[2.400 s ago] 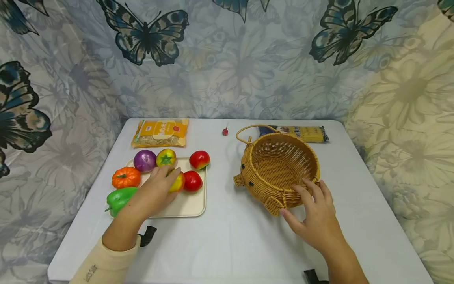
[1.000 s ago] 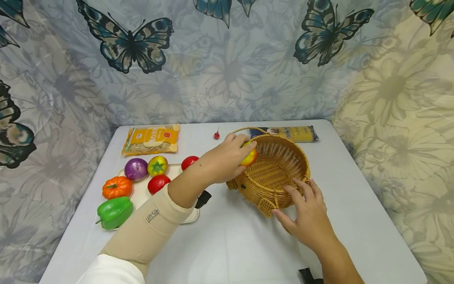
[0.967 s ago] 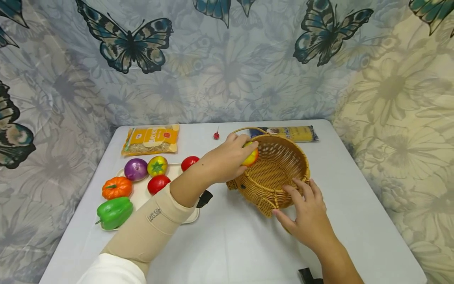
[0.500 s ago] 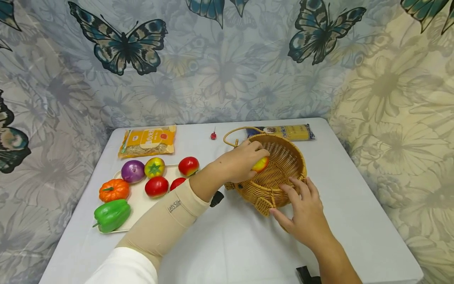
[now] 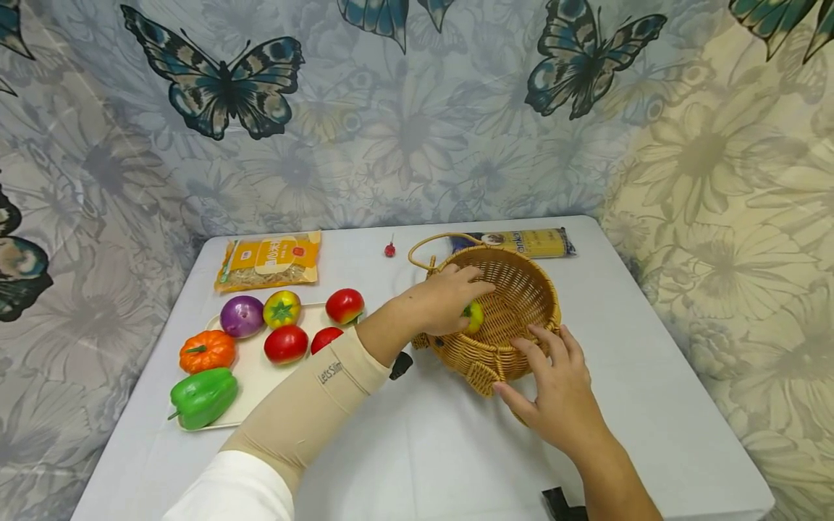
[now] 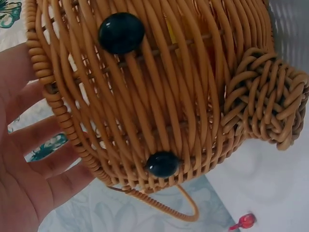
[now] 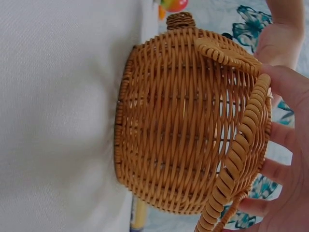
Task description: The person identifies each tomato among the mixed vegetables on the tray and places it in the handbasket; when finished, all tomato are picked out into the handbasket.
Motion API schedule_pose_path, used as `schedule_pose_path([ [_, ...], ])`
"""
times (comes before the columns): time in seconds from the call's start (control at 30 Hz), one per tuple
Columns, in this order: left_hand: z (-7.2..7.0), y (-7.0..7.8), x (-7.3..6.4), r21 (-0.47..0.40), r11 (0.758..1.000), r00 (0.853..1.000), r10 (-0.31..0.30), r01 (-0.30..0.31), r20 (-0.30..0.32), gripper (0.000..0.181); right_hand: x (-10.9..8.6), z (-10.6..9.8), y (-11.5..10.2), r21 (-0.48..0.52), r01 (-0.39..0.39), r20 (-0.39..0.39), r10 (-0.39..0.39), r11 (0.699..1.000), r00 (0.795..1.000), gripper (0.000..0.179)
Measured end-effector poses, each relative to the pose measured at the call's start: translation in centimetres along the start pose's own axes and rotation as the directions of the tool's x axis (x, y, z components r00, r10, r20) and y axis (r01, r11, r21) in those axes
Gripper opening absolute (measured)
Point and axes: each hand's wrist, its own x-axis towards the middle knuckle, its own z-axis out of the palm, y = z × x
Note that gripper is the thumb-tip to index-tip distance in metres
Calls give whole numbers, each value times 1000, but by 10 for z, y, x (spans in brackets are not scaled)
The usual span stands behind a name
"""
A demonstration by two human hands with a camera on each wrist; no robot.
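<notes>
A yellow toy fruit with a green leafy top (image 5: pixel 476 317) lies inside the pig-faced wicker basket (image 5: pixel 478 354), partly covered by my left hand (image 5: pixel 446 298). That hand reaches over the basket's near-left rim with its fingers loose, and holds nothing. In the left wrist view its fingers (image 6: pixel 53 145) spread beyond the rim, while the fruit's colour shows through the weave. My right hand (image 5: pixel 557 391) holds the basket's right rim, thumb outside by the woven ear (image 5: pixel 483 378) and fingers over the edge. The right wrist view shows the thumb (image 7: pixel 277 79) on the rim beside the handle (image 7: pixel 236 154).
Left of the basket, a cream tray (image 5: pixel 260 387) bears a green pepper (image 5: pixel 204 398), orange pumpkin (image 5: pixel 207 351), purple vegetable (image 5: pixel 242 316), yellow fruit (image 5: pixel 282 309) and red fruits (image 5: pixel 286 344). Behind are a yellow grain bag (image 5: pixel 269 262), small red item (image 5: pixel 389 250) and long yellow packet (image 5: pixel 537 243).
My left hand took the yellow-red fruit from the tray, carried it right to the basket and let it go inside. My right hand has stayed at the rim.
</notes>
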Motion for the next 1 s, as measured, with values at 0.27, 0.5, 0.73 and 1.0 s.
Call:
schedule_pose_path([
  [0.27,-11,-4,-11,-26,1000,999,-10,9,-36,69,1,0,-2,0,2,-8,-2,1000,1000,65],
  [0.5,-22,-17,-26,-51,997,996,-68,65,-58,71,1,1,-1,3,-8,-6,8,1000,1000,65],
  [0.73,-26,-46,-44,-84,985,985,-158,152,-65,70,1,2,-1,14,-19,3,19,1000,1000,65],
  [1.0,-13,-87,-63,-85,953,957,-290,291,22,74,2,2,-3,9,-10,-4,10,1000,1000,65],
])
